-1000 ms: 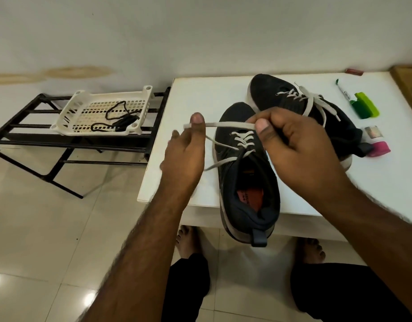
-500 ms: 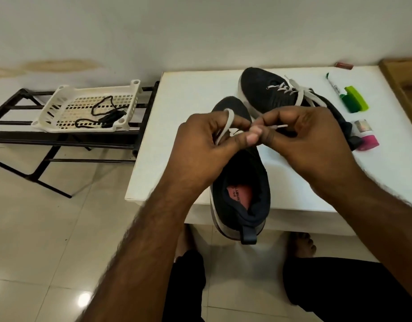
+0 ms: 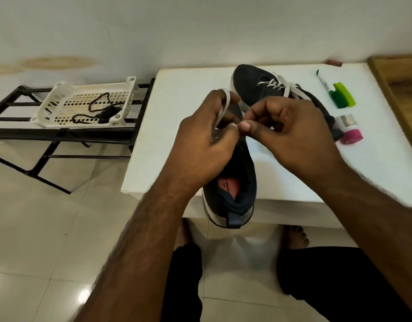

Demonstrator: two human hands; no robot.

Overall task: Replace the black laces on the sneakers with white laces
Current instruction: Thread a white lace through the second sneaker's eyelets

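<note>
Both grips pinching white lace (image 3: 224,107), near sneaker (image 3: 232,182)

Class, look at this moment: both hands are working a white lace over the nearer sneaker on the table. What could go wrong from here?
1. The near sneaker has its heel hanging past the table edge; a hard tug on the white lace might drag it off.
2. The left hand and right hand hide the eyelets, so a loop could slip unseen.
3. The right forearm is close to the pink-capped bottle and might knock it.
</note>
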